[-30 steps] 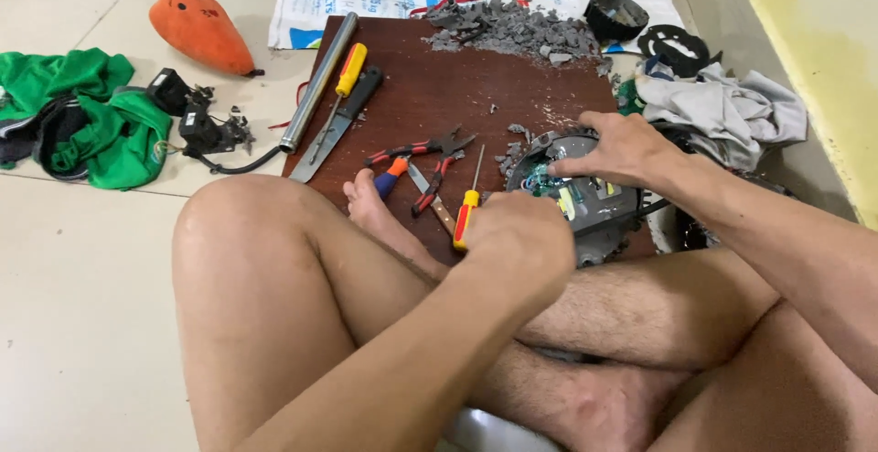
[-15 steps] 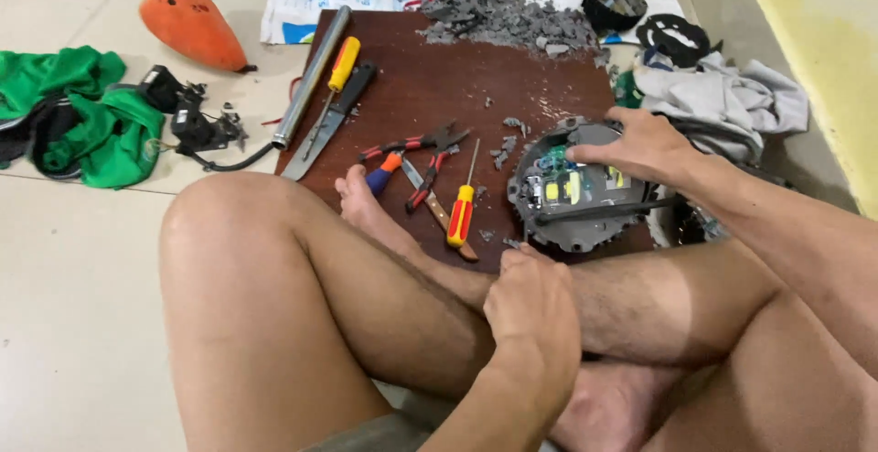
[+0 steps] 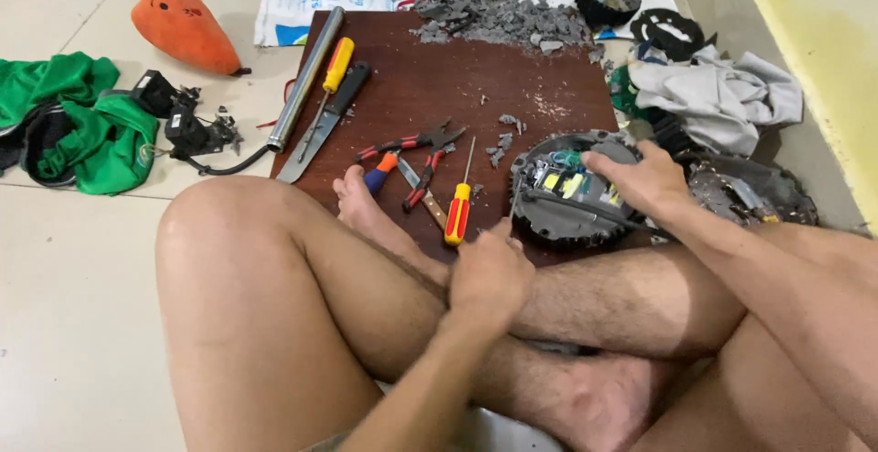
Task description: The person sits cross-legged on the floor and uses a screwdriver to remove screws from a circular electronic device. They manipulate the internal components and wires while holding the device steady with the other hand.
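Note:
A round grey device (image 3: pixel 560 203) with its top off, showing green and yellow parts inside, lies at the near right edge of a dark brown board (image 3: pixel 439 86). My right hand (image 3: pixel 642 182) grips its right rim. My left hand (image 3: pixel 489 274) is closed in a fist and rests on my crossed shin, just in front of the device; nothing shows in it. A red and yellow screwdriver (image 3: pixel 457 209) lies on the board just beyond that fist. Red-handled pliers (image 3: pixel 412 145) lie beside it, near my foot.
On the board's left side are a metal tube (image 3: pixel 306 81), a second screwdriver (image 3: pixel 337 60) and a flat blade (image 3: pixel 315 136). Grey debris (image 3: pixel 503 17) is piled at the far edge. Nearby: an orange plush (image 3: pixel 183 31), green cloth (image 3: pixel 82 113), black parts (image 3: pixel 183 124), grey cloth (image 3: pixel 722 95).
My left hand has drawn back from the screwdriver on the board to my shin and closed. My right hand has stayed on the round device.

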